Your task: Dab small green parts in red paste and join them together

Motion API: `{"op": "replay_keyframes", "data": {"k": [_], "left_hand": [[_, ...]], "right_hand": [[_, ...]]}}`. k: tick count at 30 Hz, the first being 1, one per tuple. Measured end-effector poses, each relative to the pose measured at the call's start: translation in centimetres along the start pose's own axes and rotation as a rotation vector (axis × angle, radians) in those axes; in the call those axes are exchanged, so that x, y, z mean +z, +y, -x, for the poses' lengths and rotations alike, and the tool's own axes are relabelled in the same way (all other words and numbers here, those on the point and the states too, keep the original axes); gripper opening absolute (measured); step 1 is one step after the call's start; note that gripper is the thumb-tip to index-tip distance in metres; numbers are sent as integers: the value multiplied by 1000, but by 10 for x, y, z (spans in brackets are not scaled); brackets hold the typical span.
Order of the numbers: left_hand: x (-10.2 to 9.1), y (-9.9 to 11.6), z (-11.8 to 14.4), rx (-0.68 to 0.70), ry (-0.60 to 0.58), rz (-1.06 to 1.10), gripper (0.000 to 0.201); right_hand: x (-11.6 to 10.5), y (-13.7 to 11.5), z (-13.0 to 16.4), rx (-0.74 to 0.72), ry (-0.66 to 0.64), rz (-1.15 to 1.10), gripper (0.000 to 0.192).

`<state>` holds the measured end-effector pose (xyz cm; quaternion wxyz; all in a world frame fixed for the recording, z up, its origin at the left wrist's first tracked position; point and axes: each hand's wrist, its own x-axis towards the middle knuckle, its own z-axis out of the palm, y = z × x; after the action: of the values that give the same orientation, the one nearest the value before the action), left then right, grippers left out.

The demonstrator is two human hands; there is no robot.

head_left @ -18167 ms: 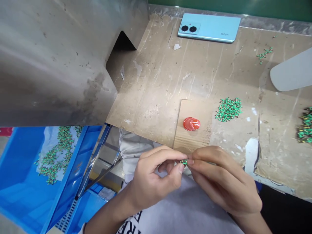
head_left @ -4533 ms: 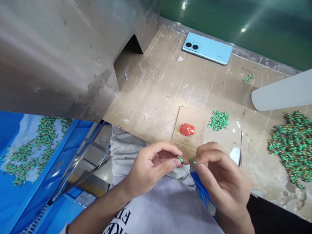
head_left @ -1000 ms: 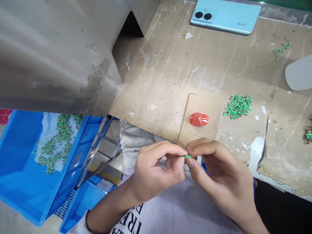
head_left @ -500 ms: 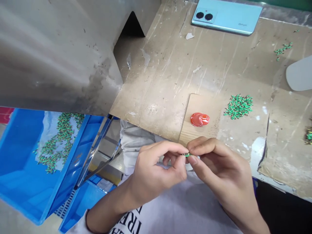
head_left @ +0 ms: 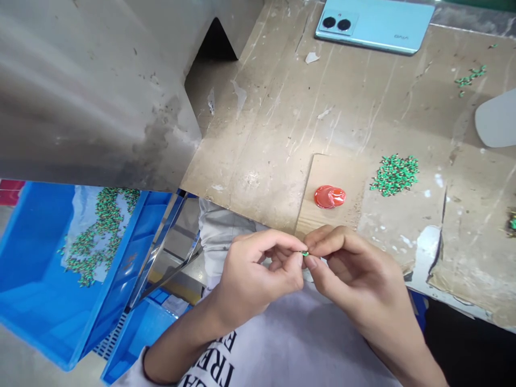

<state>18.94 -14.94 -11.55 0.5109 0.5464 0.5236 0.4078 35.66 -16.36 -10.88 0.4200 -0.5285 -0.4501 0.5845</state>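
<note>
Pinching closer than half a second ago, left hand [head_left: 258, 274] and right hand [head_left: 355, 269] grip one green part [head_left: 305, 253] (barely visible). Fingertips now touch; pile [head_left: 394, 173] sits at 2 o'clock.

A pale grey-lilac T-shirt [head_left: 298, 349] is worn, and bold black block lettering [head_left: 213, 371] is printed across its front, cut off by the lower edge of the view so that it cannot be read in full. Both forearms are left bare, with the short sleeve edge seen only at the lower left, and no rings, watch or gloves are seen on the left hand [head_left: 252, 279] or the right hand [head_left: 358, 285]. Light grey trousers [head_left: 220, 234] are worn, showing below the counter edge, creased and with a seam visible.
</note>
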Motion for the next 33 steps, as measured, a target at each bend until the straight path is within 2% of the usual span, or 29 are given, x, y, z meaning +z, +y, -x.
{"op": "replay_keyframes", "data": {"k": [6,8,11,14,16,20,24,28,33], "left_hand": [[1,-2,4,276,52,-242,20],[1,-1,3,319,86,-269,20],[-1,2,2,210,56,-186,20],[-7,6,-1,-2,-62,5,18],[-10,5,-2,-55,-108,128,18],[-11,-4,-2,50,-91,350,28],[-10,-15,1,113,-116,505,29],[-9,-21,2,148,-168,565,31],[-6,-30,5,209,-166,553,35]], "right_hand": [[1,0,-4,75,-18,-83,19],[1,1,-5,61,-9,-75,20],[0,4,-4,51,0,-59,15],[-4,5,-1,50,30,-80,10],[-6,5,2,47,29,-111,8],[-6,1,5,68,-3,-140,8],[-1,-2,7,67,-30,-190,8],[2,-5,8,51,-67,-216,8],[5,-5,7,12,-95,-184,8]]}}
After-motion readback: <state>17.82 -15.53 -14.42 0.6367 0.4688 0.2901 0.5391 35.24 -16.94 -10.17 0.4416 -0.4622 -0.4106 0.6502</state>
